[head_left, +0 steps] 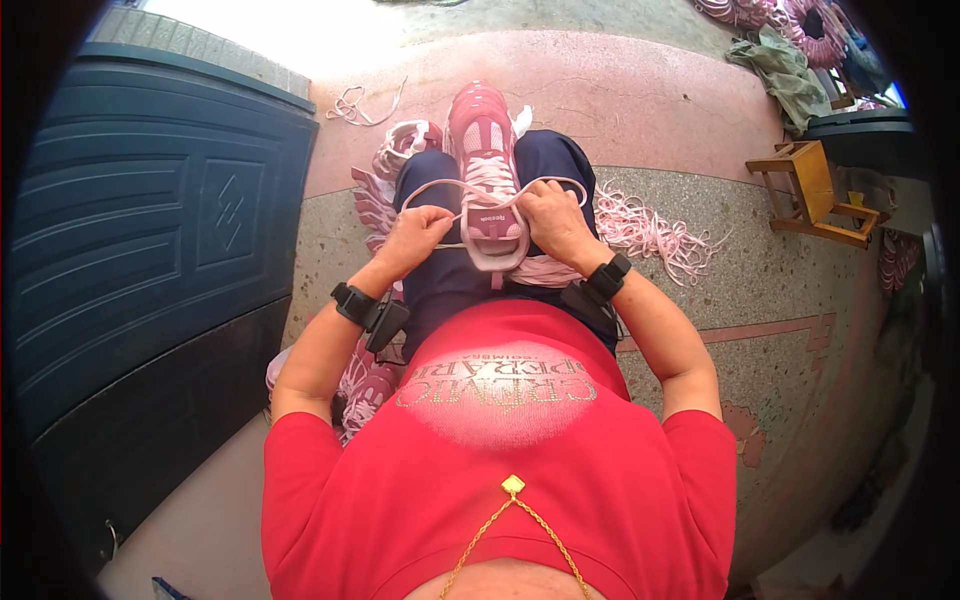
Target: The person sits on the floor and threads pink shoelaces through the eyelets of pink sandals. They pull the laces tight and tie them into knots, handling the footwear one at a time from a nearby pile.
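Note:
A pink and white sneaker [482,118] rests across my thighs, its toe away from me and its collar toward my body. A pale pink lace [447,183] criss-crosses up its tongue, with a loose end looping out to each side. My left hand [418,236] pinches one lace end beside the tongue. On the other side, my right hand [556,220] has its fingers closed on the lace by the upper eyelets, close against the shoe. Its fingertips are partly hidden. Behind the sneaker's heel, more pink material [545,271] lies in my lap.
A heap of pink laces [660,235] lies on the floor to my right, and a loose lace [368,106] lies ahead. Other pink shoes [405,143] sit by my left leg. A dark blue door [150,190] stands left; a small wooden stool [812,185] is at right.

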Demonstrator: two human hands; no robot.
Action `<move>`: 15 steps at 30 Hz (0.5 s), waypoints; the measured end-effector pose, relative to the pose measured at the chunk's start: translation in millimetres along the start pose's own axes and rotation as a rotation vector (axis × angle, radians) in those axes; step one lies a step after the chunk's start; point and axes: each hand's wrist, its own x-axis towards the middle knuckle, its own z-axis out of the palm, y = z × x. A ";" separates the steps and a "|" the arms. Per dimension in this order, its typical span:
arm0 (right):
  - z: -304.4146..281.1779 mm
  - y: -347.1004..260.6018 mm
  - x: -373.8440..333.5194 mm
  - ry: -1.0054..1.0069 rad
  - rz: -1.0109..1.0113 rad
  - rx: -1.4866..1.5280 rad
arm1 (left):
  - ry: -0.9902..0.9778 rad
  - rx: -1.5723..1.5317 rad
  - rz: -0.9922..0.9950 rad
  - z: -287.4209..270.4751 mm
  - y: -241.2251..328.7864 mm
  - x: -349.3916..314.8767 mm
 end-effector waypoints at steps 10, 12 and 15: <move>-4.3 -6.8 0.4 0.117 0.034 -0.159 | 0.224 0.390 0.347 15.7 -11.0 5.8; -2.6 -4.0 -0.8 0.118 0.032 -0.176 | 0.226 0.639 0.428 12.9 1.9 0.9; -1.8 -4.3 -1.1 0.106 0.023 -0.172 | 0.252 0.922 0.540 15.6 15.7 2.8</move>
